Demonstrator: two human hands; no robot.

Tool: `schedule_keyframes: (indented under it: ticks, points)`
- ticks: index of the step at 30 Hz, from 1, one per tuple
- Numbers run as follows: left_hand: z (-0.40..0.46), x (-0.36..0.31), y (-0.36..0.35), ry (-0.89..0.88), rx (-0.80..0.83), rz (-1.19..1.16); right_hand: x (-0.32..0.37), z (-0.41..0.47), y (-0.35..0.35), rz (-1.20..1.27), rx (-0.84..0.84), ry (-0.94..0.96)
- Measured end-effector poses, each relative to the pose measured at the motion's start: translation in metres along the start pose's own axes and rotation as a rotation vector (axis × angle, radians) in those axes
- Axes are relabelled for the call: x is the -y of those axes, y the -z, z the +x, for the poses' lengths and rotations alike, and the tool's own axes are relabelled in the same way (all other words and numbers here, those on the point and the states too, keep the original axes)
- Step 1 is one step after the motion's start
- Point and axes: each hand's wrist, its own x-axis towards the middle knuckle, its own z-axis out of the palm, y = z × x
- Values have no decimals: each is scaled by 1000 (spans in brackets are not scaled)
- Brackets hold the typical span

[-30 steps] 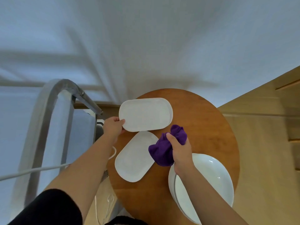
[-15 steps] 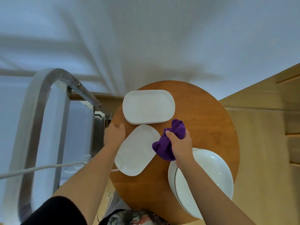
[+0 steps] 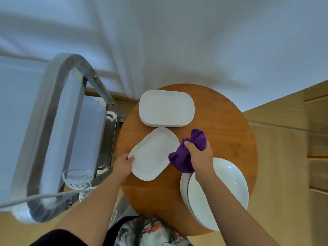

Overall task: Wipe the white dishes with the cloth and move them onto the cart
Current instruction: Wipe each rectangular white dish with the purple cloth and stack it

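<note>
A round wooden table (image 3: 221, 121) carries the white dishes. A stack of rectangular plates (image 3: 166, 108) lies at its far side. One single rectangular plate (image 3: 153, 153) lies askew nearer me, and my left hand (image 3: 123, 165) grips its near-left corner with the thumb on top. My right hand (image 3: 200, 157) holds a bunched purple cloth (image 3: 188, 151) just right of that plate, touching its right edge. A stack of round white plates (image 3: 229, 189) sits under my right forearm at the table's near right.
A steel cart (image 3: 71, 130) with a curved handle bar and a metal tray stands left of the table. A white cable (image 3: 53, 195) crosses its near end. White wall behind; wooden panelling (image 3: 292, 139) to the right.
My left hand let go of the far plate stack and came down to grip the near plate's corner. My right hand with the cloth stayed beside that plate.
</note>
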Motion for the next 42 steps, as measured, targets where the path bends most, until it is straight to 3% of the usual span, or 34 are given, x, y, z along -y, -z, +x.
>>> schedule_keyframes:
  ticks: [6,12,18,20,22,24,28,31,37,42]
  points:
    - [-39,-13,3,-20,26,-481,11,-21,12,72,10,50]
    - [-93,-42,12,-148,88,-704,49,-67,41,121,177,173]
    - [-157,-82,20,-314,313,-857,66,-136,39,-541,382,558]
    - [-179,-95,23,-320,297,-850,59,-150,32,-758,433,657]
    - [-198,-103,26,-325,269,-824,53,-157,28,-1045,373,831]
    - [-212,-106,30,-364,271,-821,54,-159,28,-1172,284,983]
    - [-237,-112,29,-416,264,-814,71,-160,32,-1208,142,1133]
    - [-250,-122,33,-488,229,-813,87,-161,36,-1111,140,1200]
    - [-270,-132,42,-682,225,-725,121,-162,52,-911,73,1184]
    - [-276,-133,49,-726,206,-777,138,-154,64,-813,-55,1131]
